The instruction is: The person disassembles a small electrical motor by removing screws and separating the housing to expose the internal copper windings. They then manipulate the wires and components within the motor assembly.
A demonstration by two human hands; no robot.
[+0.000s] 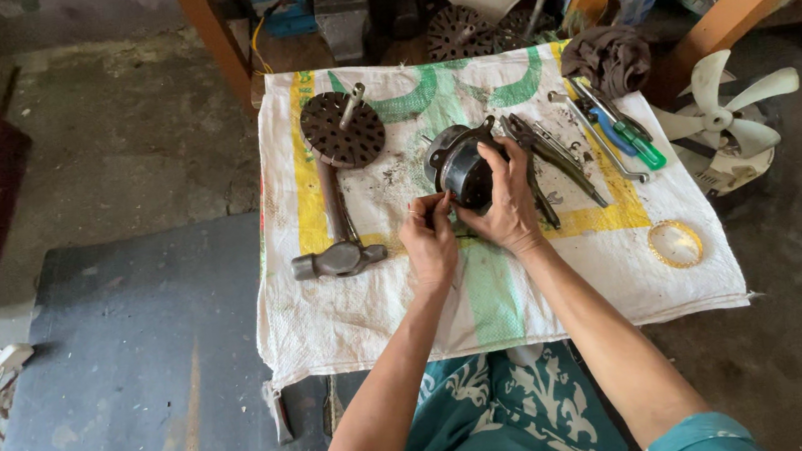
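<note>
Your right hand (pixel 509 205) is wrapped over the round, dark metal motor housing (pixel 459 163), fingers curled across its top and right side, gripping it. Your left hand (pixel 430 239) sits just beside it, fingertips pinched together against the housing's lower left edge; whatever they pinch is too small to tell. The housing rests on a white woven plastic sack (pixel 370 310) printed with yellow and green bands, its surface speckled with dark grit just beyond your left hand.

Left of your left hand lies a steel ball-peen hammer (pixel 340 243), its dull grey head near your wrist and its handle running away from you. At the handle's far end sits a flat, rusty-brown perforated disc with a short shaft (pixel 341 126) sticking up.

Just right of your right hand lie grey metal pliers (pixel 544 154), then a slim spanner (pixel 592 138), then screwdrivers with blue and green plastic handles (pixel 627 134). Beyond those, a crumpled dark brown cloth (pixel 609 59). Toward you on the right lies a ring of yellowish clear tape (pixel 675 244). Off the sack, far right, a white plastic fan blade (pixel 726 118) rests on the rough concrete floor.
</note>
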